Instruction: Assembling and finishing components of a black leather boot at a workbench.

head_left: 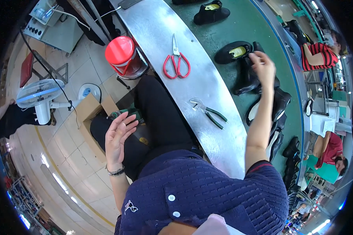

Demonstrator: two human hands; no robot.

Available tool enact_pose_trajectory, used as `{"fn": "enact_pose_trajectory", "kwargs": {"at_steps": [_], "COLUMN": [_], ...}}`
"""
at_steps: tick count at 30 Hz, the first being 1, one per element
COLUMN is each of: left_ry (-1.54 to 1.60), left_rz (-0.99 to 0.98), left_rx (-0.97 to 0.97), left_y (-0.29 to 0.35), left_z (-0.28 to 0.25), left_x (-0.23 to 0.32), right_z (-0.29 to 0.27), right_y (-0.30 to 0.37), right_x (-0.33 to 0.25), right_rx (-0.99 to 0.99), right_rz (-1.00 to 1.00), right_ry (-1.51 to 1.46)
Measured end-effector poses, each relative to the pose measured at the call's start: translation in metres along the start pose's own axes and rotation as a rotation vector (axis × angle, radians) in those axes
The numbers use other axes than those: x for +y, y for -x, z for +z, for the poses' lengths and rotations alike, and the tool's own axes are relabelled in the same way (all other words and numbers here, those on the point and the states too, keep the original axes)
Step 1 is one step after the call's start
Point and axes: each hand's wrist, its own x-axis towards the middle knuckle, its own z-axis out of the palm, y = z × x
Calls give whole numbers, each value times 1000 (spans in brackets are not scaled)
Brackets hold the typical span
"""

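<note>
My right hand (264, 70) is stretched over the green conveyor belt, next to a black shoe (247, 76) among several others; its fingers are bent and apart, and I see nothing in them. Close by lies a black shoe (226, 54) with a yellow insole. Above my lap, my left hand (119, 137) is raised with fingers spread and nothing in it. A dark green item (134, 114), too unclear to name, sits just beyond those fingertips. On the metal table rest red-handled scissors (176, 64) with blades pointing away, and green-handled pliers (211, 114) nearer me.
A red lidded bucket (120, 51) stands left of the metal table (153, 23). An open cardboard box (91, 113) is beside my leg, near a white fan (41, 96). More black shoes (292, 148) line the belt's near right. Two people sit across the belt.
</note>
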Motion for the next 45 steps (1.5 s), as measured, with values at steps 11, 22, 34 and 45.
{"fn": "enact_pose_trajectory", "kwargs": {"at_steps": [11,22,34,45], "left_ry": [-47,-850,-262,-113], "left_rz": [-16,482,205,261], "left_rx": [-77,-432,-170,-70], "left_y": [0,-22,31,46], "left_z": [2,51,-35,-52], "left_x": [9,49,-49,-74], "right_z": [62,16,124,115], "right_y": [8,133,197,219], "right_x": [-3,-196,-195,-126], "right_rx": [46,-562,-1039,-948], "right_rz": [-105,-243,-210,-277], "right_ry": [-201,-843,-659,-132]}}
